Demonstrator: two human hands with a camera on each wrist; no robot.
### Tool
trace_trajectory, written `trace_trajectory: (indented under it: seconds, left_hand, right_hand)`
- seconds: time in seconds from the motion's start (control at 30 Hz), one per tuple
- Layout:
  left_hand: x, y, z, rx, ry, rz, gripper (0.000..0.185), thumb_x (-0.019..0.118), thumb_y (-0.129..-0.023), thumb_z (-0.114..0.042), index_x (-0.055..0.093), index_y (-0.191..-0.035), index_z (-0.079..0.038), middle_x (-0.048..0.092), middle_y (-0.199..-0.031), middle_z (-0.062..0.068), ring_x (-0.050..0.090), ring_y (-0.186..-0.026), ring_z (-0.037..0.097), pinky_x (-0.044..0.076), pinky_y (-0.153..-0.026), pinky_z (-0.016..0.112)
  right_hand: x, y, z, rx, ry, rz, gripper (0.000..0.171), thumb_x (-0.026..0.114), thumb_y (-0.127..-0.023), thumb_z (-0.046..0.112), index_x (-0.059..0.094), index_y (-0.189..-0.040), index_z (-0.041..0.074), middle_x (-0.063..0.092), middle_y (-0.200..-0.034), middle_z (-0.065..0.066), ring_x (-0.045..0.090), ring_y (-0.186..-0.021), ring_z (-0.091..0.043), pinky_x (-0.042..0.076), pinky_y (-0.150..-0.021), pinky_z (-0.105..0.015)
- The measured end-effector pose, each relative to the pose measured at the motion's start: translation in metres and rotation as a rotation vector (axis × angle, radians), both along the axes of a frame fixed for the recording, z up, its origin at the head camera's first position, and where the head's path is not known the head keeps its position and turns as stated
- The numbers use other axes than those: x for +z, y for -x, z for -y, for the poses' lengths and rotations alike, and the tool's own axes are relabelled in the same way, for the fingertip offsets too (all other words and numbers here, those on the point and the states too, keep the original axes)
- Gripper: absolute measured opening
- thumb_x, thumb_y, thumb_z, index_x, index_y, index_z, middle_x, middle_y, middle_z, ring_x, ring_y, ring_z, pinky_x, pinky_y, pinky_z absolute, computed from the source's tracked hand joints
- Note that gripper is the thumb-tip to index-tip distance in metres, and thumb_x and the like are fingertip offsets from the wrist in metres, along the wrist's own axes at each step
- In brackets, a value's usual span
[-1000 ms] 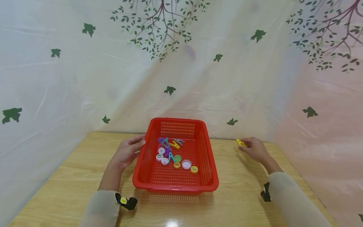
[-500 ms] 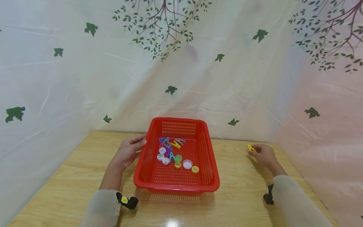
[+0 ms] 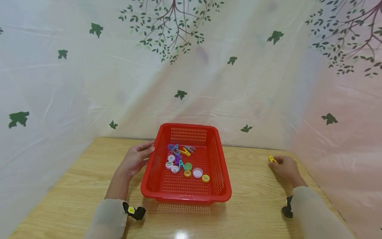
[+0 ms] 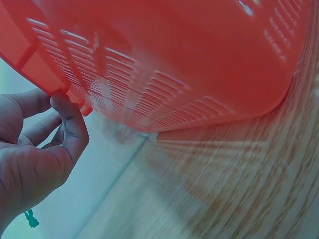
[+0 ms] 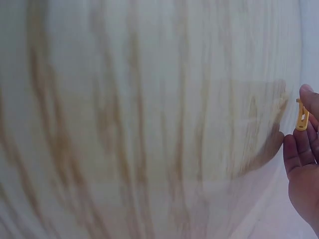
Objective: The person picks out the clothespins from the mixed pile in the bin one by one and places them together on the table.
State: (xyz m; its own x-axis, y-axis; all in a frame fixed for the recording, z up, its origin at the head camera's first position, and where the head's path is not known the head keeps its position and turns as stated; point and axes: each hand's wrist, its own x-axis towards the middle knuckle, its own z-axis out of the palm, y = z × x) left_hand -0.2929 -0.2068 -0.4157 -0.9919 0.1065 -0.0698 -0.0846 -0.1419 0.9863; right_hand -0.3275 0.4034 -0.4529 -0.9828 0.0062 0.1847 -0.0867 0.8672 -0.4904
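Yellow clothespin (image 3: 272, 159): pinched at the fingertips of the right grip (image 3: 287, 167), jutting just past them on the side nearer the red basket (image 3: 185, 198); cannot tell whether touching the desk (image 3: 247, 189).
Clothespin's direction: in the head view, slanting, free end up and left, away from the right grip, other end running in to the fingertips. In the right wrist view, long axis close to upright, thumb beside the upper end, fingers below. Too small to tell handles from jaws.
Right grip: closed at thumb and fingers around the clothespin, well apart from the basket.
Left grip (image 3: 135, 159): holding the basket's left rim, thumb and fingers bent at the edge.
Red basket: just right of the left grip, well to the left of the right grip; perforated, on the desk, long axis running from near to far.
Inside the basket, between both grips: another yellow clothespin (image 3: 185, 152), with grey, blue, purple and teal ones; round caps (image 3: 197, 173) in white, green, purple and yellow-orange.
Sleeves (image 3: 108, 215): pale, behind each grip, a black device (image 3: 138, 213) at each cuff.
Backdrop (image 3: 143, 86): beyond both grips, pale, printed with green leaves and branches.
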Motion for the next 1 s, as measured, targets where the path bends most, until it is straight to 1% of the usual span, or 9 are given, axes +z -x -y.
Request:
trace_trajectory:
  seconds: [0.23, 0.47, 0.77, 1.0]
  left_hand:
    - [-0.0013, -0.0002, -0.0005, 0.006, -0.005, 0.003, 0.053, 0.068, -0.100, -0.024, 0.053, -0.149, -0.012, 0.057, -0.145, 0.013, 0.064, -0.121, 0.029, 0.057, -0.096, 0.042]
    - [-0.0004, -0.0013, 0.0000, 0.001, 0.009, 0.000, 0.055, 0.069, -0.099, -0.027, 0.052, -0.150, -0.013, 0.056, -0.146, 0.013, 0.064, -0.123, 0.030, 0.056, -0.097, 0.042]
    - [-0.0002, -0.0001, 0.0004, 0.001, 0.003, -0.003, 0.055, 0.069, -0.099, -0.027, 0.053, -0.150, -0.013, 0.057, -0.146, 0.013, 0.064, -0.123, 0.030, 0.057, -0.096, 0.042]
    - [0.0001, 0.0009, 0.0002, 0.002, 0.013, 0.002, 0.053, 0.068, -0.101, -0.025, 0.053, -0.150, -0.013, 0.057, -0.146, 0.013, 0.064, -0.122, 0.029, 0.057, -0.096, 0.041]
  right_hand:
    - [0.0004, -0.0036, -0.0044, -0.013, -0.006, -0.029, 0.047, 0.073, -0.094, 0.020, 0.062, -0.118, -0.019, 0.068, -0.107, -0.036, 0.065, -0.098, -0.051, 0.053, -0.085, -0.061]
    - [-0.0016, -0.0036, -0.0033, -0.009, -0.014, -0.043, 0.047, 0.073, -0.095, 0.020, 0.062, -0.118, -0.020, 0.067, -0.108, -0.037, 0.065, -0.099, -0.052, 0.053, -0.086, -0.062]
    - [-0.0017, 0.0004, -0.0040, -0.021, -0.024, 0.019, 0.053, 0.071, -0.097, 0.026, 0.060, -0.121, -0.020, 0.066, -0.113, -0.037, 0.063, -0.103, -0.052, 0.052, -0.089, -0.062]
    - [0.0020, 0.0004, -0.0048, 0.000, -0.024, 0.050, 0.057, 0.070, -0.097, 0.030, 0.059, -0.123, -0.020, 0.066, -0.112, -0.037, 0.064, -0.102, -0.051, 0.053, -0.087, -0.061]
